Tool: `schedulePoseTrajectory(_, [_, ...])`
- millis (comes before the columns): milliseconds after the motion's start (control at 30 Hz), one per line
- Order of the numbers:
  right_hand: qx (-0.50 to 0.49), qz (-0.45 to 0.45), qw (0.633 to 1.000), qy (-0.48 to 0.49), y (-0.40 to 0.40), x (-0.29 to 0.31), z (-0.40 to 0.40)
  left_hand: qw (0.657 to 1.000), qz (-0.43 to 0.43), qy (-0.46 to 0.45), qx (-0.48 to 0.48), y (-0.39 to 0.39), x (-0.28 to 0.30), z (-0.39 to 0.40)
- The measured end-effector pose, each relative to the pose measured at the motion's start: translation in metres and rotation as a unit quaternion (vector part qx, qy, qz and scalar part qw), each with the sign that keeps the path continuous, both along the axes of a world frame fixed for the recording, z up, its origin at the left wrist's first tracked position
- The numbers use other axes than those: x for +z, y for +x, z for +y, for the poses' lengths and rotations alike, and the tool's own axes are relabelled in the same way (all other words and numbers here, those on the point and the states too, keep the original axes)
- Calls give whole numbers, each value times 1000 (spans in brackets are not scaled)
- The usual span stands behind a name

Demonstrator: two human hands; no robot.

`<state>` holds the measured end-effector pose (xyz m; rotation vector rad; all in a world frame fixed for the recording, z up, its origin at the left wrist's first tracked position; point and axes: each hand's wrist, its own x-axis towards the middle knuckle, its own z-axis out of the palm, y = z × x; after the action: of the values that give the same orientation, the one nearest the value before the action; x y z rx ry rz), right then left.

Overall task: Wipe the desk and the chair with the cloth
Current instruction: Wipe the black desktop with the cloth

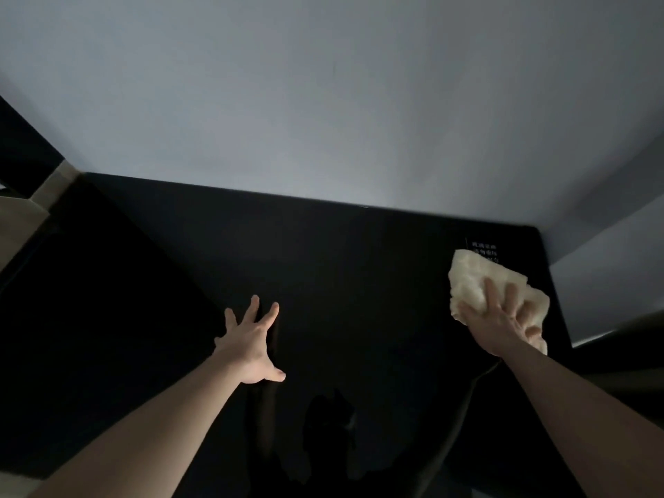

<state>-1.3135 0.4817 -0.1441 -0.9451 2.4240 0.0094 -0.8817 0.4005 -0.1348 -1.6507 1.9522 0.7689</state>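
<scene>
A black desk [341, 267] fills the lower half of the head view, its back edge against a pale wall. My right hand [497, 319] lies flat, fingers spread, pressing a cream cloth [470, 278] onto the desk near its back right corner. My left hand [251, 343] rests flat on the desk's middle, fingers apart, holding nothing. No chair is in view.
A small label with white print [483, 248] sits on the desk just beyond the cloth. A thin cable [470, 386] runs across the desk below my right wrist. The pale wall [323, 120] closes the back and right sides. Light flooring [21, 217] shows at the left.
</scene>
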Motion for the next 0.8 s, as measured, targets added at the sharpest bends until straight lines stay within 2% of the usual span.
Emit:
schedulePoseTrajectory(200, [-96, 7, 995, 1, 6, 6, -28, 1000, 1, 0, -5, 1, -2, 0])
schedulePoseTrajectory(467, [-122, -15, 992, 18, 17, -4, -71, 1000, 11, 10, -20, -3, 0, -9])
schedulePoseTrajectory(700, [-24, -9, 999, 25, 112, -14, -125, 996, 30, -24, -80, 8, 0, -15])
schedulePoseTrajectory(800, [33, -9, 999, 12, 174, -15, -150, 988, 82, -76, -102, 33, -1, -23])
